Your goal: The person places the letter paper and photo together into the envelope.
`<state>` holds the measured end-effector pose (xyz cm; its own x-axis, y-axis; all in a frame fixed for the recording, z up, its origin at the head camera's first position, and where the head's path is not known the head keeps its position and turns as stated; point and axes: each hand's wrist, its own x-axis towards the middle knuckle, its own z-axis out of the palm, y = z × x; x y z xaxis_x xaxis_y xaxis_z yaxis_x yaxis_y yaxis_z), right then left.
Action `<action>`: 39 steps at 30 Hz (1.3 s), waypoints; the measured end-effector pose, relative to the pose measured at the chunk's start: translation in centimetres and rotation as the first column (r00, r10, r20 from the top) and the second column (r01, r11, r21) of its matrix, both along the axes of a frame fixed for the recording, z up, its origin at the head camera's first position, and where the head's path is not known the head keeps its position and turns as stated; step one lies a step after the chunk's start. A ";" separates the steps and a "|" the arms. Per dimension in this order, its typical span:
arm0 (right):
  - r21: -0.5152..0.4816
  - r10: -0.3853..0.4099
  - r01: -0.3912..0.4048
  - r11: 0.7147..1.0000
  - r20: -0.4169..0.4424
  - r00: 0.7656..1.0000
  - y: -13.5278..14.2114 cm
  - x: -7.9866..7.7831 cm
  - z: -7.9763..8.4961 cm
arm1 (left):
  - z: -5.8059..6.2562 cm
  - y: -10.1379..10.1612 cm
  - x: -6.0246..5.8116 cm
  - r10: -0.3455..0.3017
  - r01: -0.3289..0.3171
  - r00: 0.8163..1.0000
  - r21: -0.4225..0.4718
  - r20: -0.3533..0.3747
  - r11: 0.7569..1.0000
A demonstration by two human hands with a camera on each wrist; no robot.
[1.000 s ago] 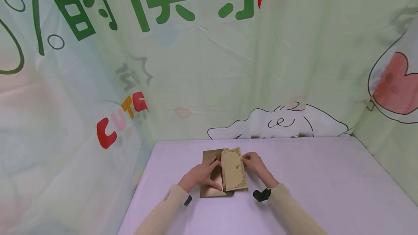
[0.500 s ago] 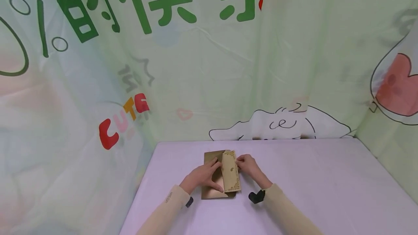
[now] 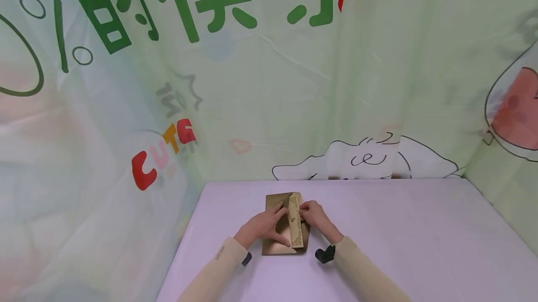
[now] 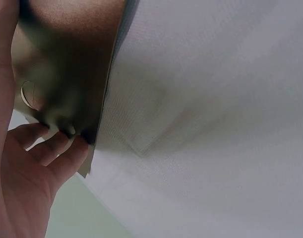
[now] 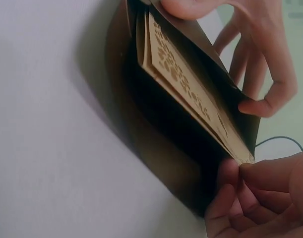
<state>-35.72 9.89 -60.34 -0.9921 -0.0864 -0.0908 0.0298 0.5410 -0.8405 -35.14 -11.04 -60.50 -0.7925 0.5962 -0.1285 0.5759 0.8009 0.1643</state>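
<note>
A brown-gold envelope [image 3: 277, 247] lies on the table, its flap [image 5: 151, 148] spread toward the right. My left hand [image 3: 261, 225] grips it along its mouth, thumb and index finger spread apart at the rim; in the left wrist view the other fingertips [image 4: 74, 153] rest near the envelope's far end. A cream card [image 3: 295, 229] with brown ornamental corners is partly inside the envelope, and only a narrow strip of it shows. Between thumb and fingers my right hand [image 3: 316, 215] pinches the card's outer edge. Layered edges of the card [image 5: 183, 84] show in the right wrist view.
A pale lilac cloth covers the table [image 3: 378, 236]. Behind it hangs a printed curtain [image 3: 269, 106] with green characters and cartoon drawings, and another curtain side [image 3: 105, 222] borders the left edge. Dark straps sit at both wrists.
My right hand has moved left, sliding the card deeper into the envelope, so a much narrower strip shows. The left hand keeps its place on the envelope.
</note>
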 end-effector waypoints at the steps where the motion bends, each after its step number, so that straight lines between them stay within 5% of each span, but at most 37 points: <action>1: 0.000 0.005 -0.005 1.000 -0.008 1.000 -0.1 0.0 0.0 | 0.0 0.0 0.0 -0.002 0.002 1.000 -0.001 -0.001 1.000; 39: 0.020 0.042 -0.040 0.999 -0.071 0.997 -2.1 -0.2 -0.1 | 0.4 0.0 -0.2 -0.028 0.028 0.999 -0.002 0.018 1.000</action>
<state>-35.89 7.80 -60.49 -0.9918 -0.1261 -0.0218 -0.0525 0.5557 -0.8297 -35.31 -11.03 -60.08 -0.7732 0.6175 -0.1443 0.5948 0.7851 0.1727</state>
